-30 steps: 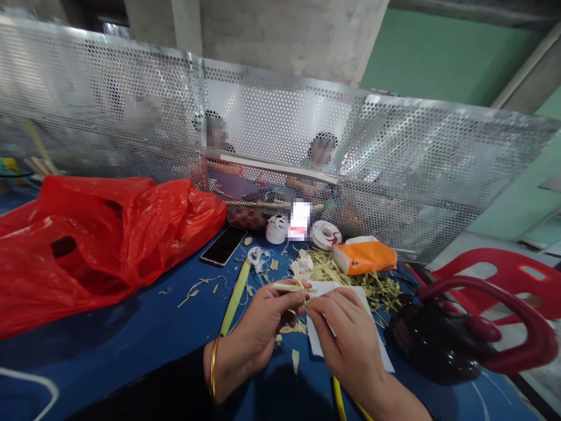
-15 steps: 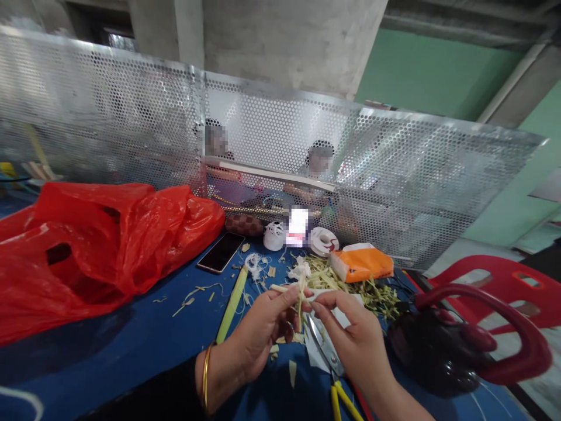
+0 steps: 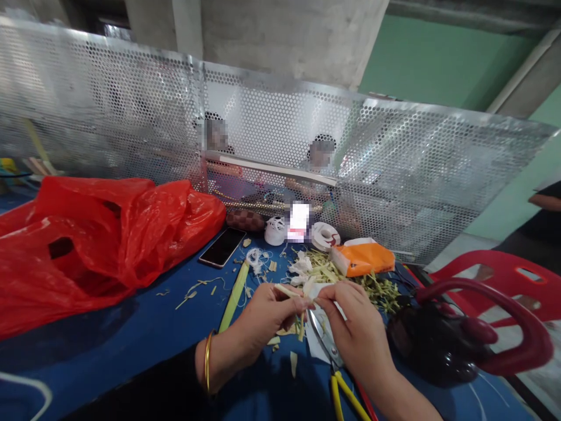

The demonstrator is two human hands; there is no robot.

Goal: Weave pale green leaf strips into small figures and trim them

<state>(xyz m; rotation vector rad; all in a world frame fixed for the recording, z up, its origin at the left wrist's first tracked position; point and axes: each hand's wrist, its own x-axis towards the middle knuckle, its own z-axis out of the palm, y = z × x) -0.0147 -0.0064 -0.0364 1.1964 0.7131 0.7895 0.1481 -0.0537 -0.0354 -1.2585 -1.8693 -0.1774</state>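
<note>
My left hand (image 3: 258, 318), with a gold bangle at the wrist, pinches pale plant strips (image 3: 286, 290) between thumb and fingers. One end sticks out to the upper left and another piece hangs below the fingertips. Close against it, my right hand (image 3: 357, 318) has its thumb and forefinger pinched at the same bundle; what exactly lies between those fingertips is too small to tell. Scissors with yellow handles (image 3: 344, 394) lie on the blue table (image 3: 166, 356), partly under my right hand, over white paper (image 3: 316, 346). A long flat green leaf strip (image 3: 234, 295) lies left of my hands.
A red plastic bag (image 3: 105, 234) covers the left side. Behind my hands are a dark phone (image 3: 222, 247), white thread (image 3: 275, 231), a tape roll (image 3: 325, 236), an orange packet (image 3: 363, 257) and leaf scraps (image 3: 379, 292). A dark kettle (image 3: 433, 345) stands right, before a perforated metal screen (image 3: 272, 123).
My fingertips have shifted slightly on the pale strips, and more of the upper-left end shows. The right hand is turned a little further over. A person has come into view at the far right.
</note>
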